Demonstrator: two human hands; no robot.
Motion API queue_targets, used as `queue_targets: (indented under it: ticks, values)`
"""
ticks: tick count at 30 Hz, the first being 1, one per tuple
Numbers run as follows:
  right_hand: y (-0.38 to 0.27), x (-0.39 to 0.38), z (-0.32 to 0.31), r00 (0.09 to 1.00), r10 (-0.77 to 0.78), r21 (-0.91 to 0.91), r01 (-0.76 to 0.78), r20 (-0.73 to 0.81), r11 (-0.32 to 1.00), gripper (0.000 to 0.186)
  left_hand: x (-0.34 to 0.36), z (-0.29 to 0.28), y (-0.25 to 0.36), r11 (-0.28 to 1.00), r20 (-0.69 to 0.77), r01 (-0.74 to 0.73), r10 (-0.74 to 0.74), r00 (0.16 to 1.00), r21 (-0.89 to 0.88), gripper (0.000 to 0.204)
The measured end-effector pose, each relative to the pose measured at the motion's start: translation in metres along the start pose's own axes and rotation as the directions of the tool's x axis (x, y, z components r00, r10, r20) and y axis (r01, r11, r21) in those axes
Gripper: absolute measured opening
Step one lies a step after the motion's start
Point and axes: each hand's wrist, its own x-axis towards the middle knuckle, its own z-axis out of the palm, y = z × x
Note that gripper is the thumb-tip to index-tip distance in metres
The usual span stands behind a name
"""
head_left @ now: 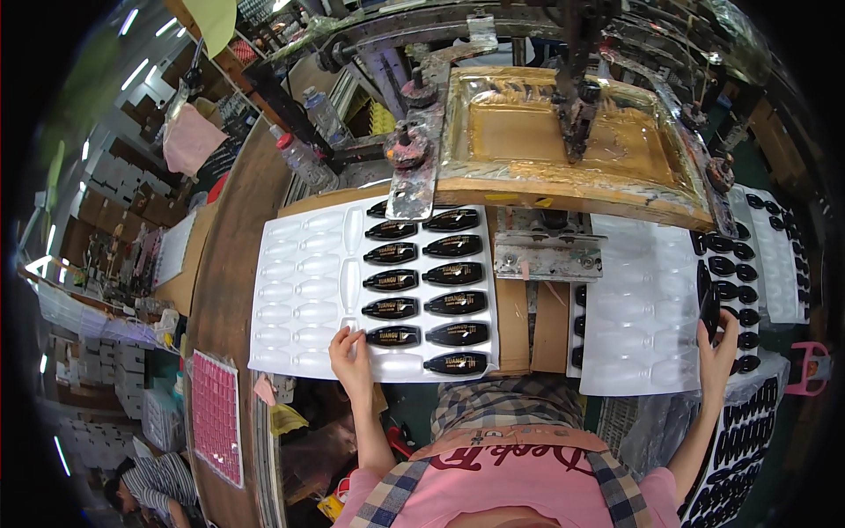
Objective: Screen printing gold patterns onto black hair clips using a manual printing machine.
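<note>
Low on the white moulded tray (304, 290) rests my left hand (352, 359), its fingers loosely bent with small gaps between them and nothing visible in them. Just right of those fingers lies a glossy black oval piece (393, 336) with gold print. Similar pieces, tapered at both ends, fill two columns on the tray's right side, while its left slots hold none. Out to the right, my right hand (722, 345) grips an upright black oval piece (710, 308) between thumb and fingers. It is beside a second white tray (638, 317) and a column of black pieces (746, 295).
A wooden-framed printing screen (563, 189) with amber residue sits on a clamp rig above the trays. Left of it stand a red-capped bottle (304, 160) and a clear bottle (324, 114). A pink gridded sheet (216, 414) lies lower left. Another person (157, 484) is at lower left.
</note>
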Motion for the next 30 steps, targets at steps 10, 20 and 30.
queue_targets:
  ticks: [10,20,30]
  values:
    - [-0.055,0.025,0.014,0.965,-0.229,0.130,0.213,0.126,0.968,0.026,0.069,0.052,0.157,0.791,0.012,-0.537,0.565,0.825,-0.292,0.012]
    - [-0.064,0.030,0.008,0.893,-0.350,0.292,0.267,0.283,0.918,0.072,0.138,0.201,0.176,0.484,0.232,-0.823,0.873,0.429,-0.298,0.027]
    - [-0.078,0.053,0.022,0.867,-0.445,0.317,0.367,0.223,0.874,0.057,0.175,0.206,0.217,0.820,0.461,-0.372,0.557,0.691,-0.435,0.026]
